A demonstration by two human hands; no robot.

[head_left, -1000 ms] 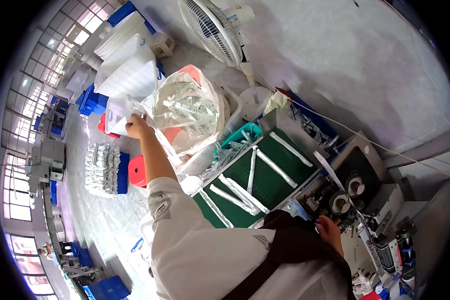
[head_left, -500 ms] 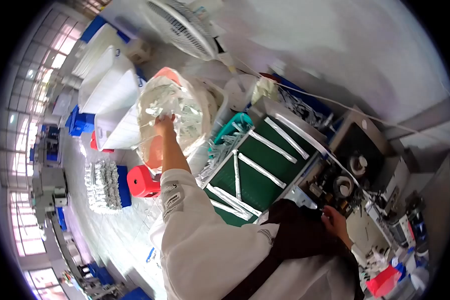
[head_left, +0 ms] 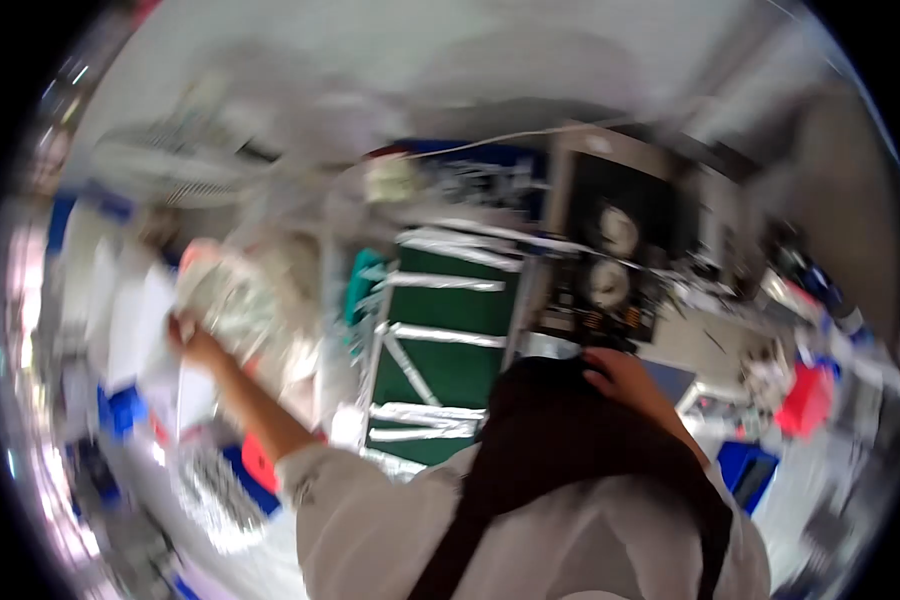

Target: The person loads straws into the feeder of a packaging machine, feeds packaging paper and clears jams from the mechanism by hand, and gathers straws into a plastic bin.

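Note:
My left hand [head_left: 196, 342] is stretched out to the left, over the near left rim of a bin lined with a pale plastic bag [head_left: 300, 270]. Clear, shiny plastic lies inside that bag [head_left: 235, 300]. Motion smears the fingers, so I cannot make out anything in them. Close to my body, my right hand [head_left: 622, 380] rests by the dark apron [head_left: 570, 430], its fingers blurred and partly hidden. Between the two hands is a green work surface [head_left: 450, 310] with several silvery wrapped strips [head_left: 448, 335] lying across it.
A machine with two round pale reels [head_left: 610, 230] stands beyond my right hand. A teal basket [head_left: 362, 285] holds more strips beside the green surface. White tubs [head_left: 135, 320] and a red stool [head_left: 260, 462] are at left, and a fan [head_left: 170, 165] stands at the back left.
The view has turned, and the scene is now blurred. My left hand has moved from inside the bag to its left rim. My right hand stays near the apron.

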